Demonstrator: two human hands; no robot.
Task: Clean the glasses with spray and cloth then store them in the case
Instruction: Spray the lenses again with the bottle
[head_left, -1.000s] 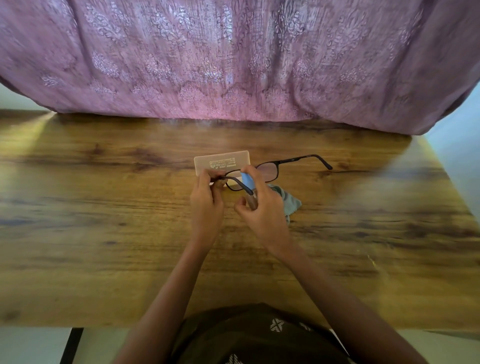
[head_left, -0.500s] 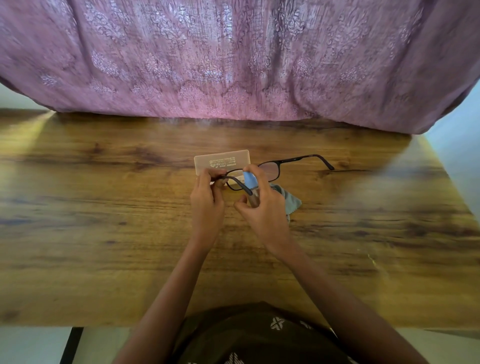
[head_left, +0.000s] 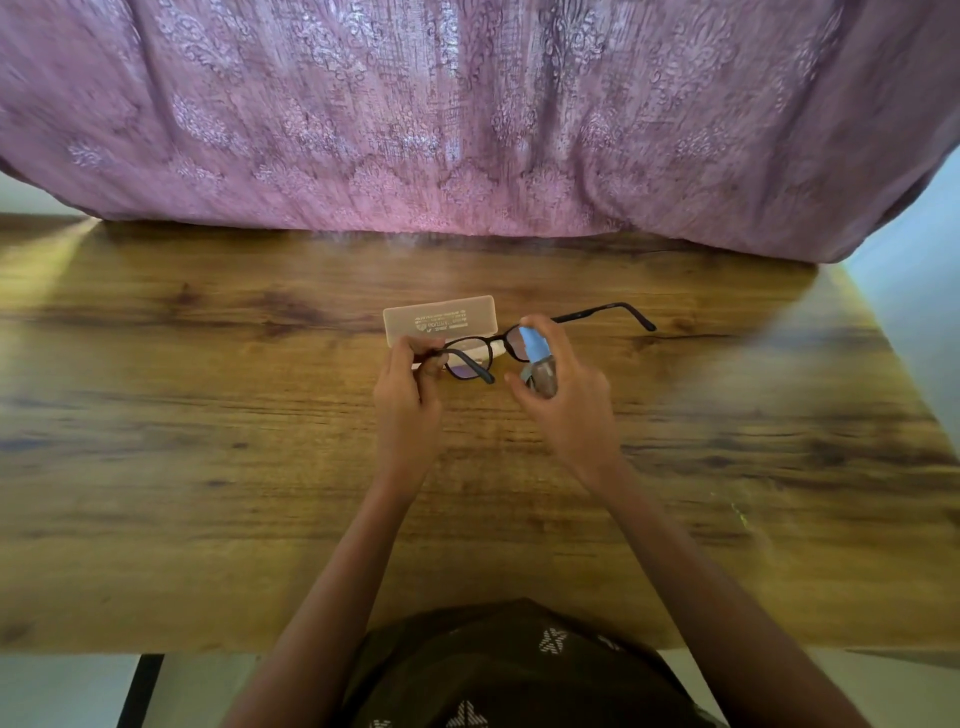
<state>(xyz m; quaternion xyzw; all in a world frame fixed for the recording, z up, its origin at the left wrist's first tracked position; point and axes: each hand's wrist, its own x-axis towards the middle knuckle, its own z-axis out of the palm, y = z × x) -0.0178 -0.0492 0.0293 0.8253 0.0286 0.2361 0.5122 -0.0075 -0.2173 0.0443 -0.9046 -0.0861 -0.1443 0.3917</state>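
Black-framed glasses (head_left: 597, 312) hang just above the wooden table (head_left: 208, 441), temples unfolded. My left hand (head_left: 408, 400) pinches the frame at its left hinge. In my right hand (head_left: 571, 410) is a small spray bottle (head_left: 540, 364) with a light blue top, index finger on the top, nozzle close to the right lens. A translucent beige case (head_left: 441, 319), shut, lies flat on the table right behind the glasses. The cleaning cloth is hidden from view.
A pink patterned curtain (head_left: 467, 119) hangs along the table's far edge. The table's near edge (head_left: 156, 644) runs just in front of my body, and its right edge slants past my right arm.
My right hand has shifted right with the spray bottle, from the left lens to the right lens. The blue-green cloth seen beside that hand earlier is now covered by it.
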